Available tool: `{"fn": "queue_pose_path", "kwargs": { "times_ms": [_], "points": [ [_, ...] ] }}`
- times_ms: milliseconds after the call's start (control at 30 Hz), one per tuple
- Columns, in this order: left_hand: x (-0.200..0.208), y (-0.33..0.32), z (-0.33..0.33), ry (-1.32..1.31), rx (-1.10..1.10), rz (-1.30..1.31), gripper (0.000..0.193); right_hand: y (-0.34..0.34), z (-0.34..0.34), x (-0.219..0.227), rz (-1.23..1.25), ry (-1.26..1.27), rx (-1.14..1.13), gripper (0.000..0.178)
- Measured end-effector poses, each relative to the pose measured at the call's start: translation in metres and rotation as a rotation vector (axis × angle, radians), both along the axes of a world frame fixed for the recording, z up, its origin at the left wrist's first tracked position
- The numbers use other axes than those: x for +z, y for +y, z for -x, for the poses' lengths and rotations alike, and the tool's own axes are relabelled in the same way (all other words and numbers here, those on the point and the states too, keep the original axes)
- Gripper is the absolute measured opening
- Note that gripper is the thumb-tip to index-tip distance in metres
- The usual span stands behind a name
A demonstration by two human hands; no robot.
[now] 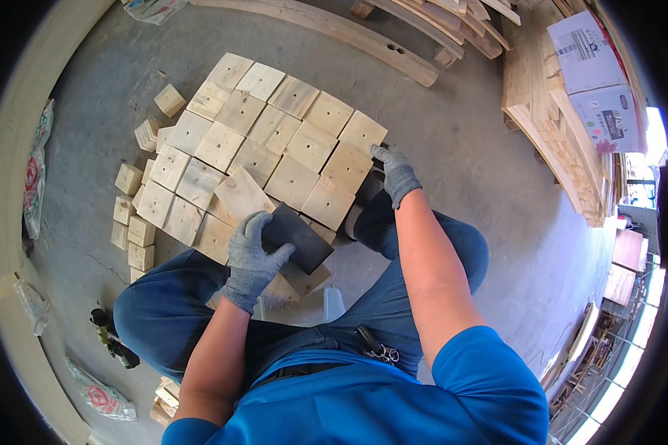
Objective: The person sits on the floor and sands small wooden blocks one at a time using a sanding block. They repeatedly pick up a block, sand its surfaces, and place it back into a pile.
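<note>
Left hand [251,259], gloved, has its grip pinching one dark flat pad [297,237] at frame centre, pressed onto the wood squares [274,141]. Right hand [395,172] curls its fingers over the grid's right edge. Roughly twenty-odd squares laid tight, about ten loose small blocks [130,222] left, one cardboard box [597,81] upper right.

Worn on the head, looking steeply down, close over the left hand [252,256] gripping a dark block [297,237]. Wide fisheye, edges bending toward the rim. Only one view, nothing shared.
</note>
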State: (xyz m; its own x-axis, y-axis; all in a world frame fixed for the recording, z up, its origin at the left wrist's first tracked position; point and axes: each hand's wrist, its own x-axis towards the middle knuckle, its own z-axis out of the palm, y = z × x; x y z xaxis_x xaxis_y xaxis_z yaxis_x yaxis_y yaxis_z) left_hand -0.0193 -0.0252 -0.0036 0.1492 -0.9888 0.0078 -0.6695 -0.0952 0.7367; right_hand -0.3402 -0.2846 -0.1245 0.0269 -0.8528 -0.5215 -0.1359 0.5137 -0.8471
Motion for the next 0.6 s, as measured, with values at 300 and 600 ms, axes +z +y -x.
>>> {"fn": "queue_pose_path", "kwargs": {
  "times_ms": [300,600],
  "points": [
    [-0.003,0.000,0.000,0.028,0.004,0.023,0.072,0.004,-0.022,-0.004,0.119,0.047,-0.041,0.061],
    [-0.007,-0.002,0.000,0.038,-0.012,0.055,0.072,0.001,-0.025,-0.009,0.027,0.107,-0.123,0.071]
  ]
}}
